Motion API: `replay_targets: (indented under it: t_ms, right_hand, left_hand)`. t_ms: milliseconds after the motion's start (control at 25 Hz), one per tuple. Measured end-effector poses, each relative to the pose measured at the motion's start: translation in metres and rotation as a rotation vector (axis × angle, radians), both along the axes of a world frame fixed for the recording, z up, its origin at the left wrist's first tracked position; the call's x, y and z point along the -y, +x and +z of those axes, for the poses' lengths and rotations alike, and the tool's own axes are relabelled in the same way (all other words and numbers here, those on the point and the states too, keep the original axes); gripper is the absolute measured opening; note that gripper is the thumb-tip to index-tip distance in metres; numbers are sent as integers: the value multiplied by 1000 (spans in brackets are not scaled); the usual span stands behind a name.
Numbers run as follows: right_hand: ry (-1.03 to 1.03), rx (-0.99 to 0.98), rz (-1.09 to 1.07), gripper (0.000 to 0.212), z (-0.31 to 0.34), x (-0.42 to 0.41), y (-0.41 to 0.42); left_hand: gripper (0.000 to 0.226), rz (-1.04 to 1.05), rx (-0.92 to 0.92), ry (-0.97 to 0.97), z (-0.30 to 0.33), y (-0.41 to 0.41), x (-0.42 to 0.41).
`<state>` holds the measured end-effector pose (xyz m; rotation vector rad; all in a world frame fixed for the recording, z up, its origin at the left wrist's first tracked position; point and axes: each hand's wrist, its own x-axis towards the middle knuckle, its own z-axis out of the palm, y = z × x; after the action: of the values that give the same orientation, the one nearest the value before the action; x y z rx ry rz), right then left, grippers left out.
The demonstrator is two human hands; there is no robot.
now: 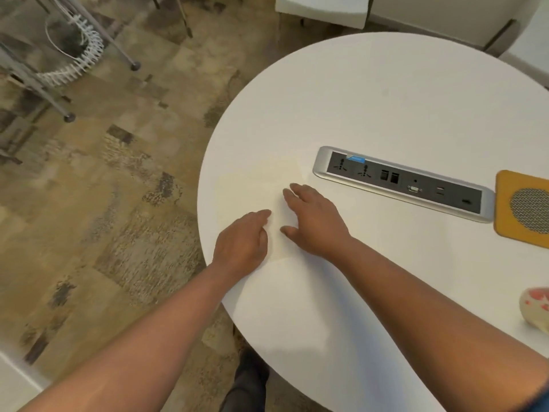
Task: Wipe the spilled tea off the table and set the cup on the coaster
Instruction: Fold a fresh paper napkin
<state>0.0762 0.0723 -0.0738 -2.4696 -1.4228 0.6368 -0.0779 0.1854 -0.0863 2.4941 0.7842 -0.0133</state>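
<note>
table (386,99) far half bare | obstacles: socket strip (404,184), coaster (523,208) right

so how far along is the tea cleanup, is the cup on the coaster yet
Nothing looks finished. In hand: both hands, left hand and right hand, press a pale paper sheet flat on the white table, where a faint yellowish tint shows. Left: the yellow coaster at the right edge has no cup on it; the red-patterned cup lies apart, seemingly on its side, partly cut off.

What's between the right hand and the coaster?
Head view: the socket panel set in the table lies between the right hand and coaster.
</note>
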Motion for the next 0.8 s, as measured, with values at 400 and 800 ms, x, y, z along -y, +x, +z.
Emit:
replay_targets:
  t_ms: [400, 800]
  right_hand:
    - [-136, 151, 33, 77, -3, 13, 1]
    - [73, -111, -127, 11, 12, 32, 7]
  left_hand:
    - [96, -116, -252, 12, -10, -15, -35]
    - [32, -46, -23, -21, 12, -11, -28]
